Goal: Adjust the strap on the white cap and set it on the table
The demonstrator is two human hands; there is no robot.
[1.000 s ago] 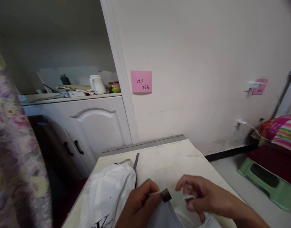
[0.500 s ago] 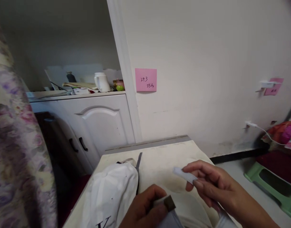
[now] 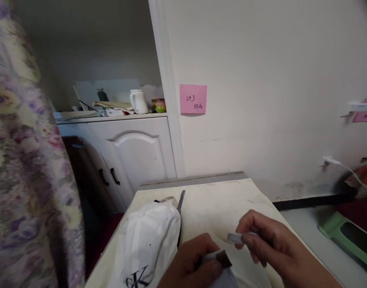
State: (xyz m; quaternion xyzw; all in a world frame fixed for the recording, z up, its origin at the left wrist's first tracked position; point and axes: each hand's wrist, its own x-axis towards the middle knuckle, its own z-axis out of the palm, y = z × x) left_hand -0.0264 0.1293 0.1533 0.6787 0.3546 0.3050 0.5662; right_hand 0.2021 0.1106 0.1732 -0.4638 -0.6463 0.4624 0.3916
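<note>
At the bottom of the view, my left hand [image 3: 193, 262] is closed on a pale strap piece with a brownish metal buckle [image 3: 224, 259] at its end. My right hand [image 3: 270, 248] pinches the free end of a pale fabric strap [image 3: 235, 238] between thumb and finger, apart from the buckle and to its right. Below both hands lies pale cloth, partly cut off by the frame; it looks like part of a cap. A white cap [image 3: 155, 234] with black letters rests on the table to the left of my left hand.
The cream-topped table [image 3: 213, 200] stands against the wall. Behind it on the left is a white cabinet [image 3: 138, 156] with a white pitcher [image 3: 139, 102] and clutter on top. A floral curtain [image 3: 30, 160] hangs at left; a green stool [image 3: 348, 238] stands at right.
The view has shifted, so the scene sits further right. My right hand has turned slightly, and less of the strap end sticks out from its fingers. Both hands keep their hold.
</note>
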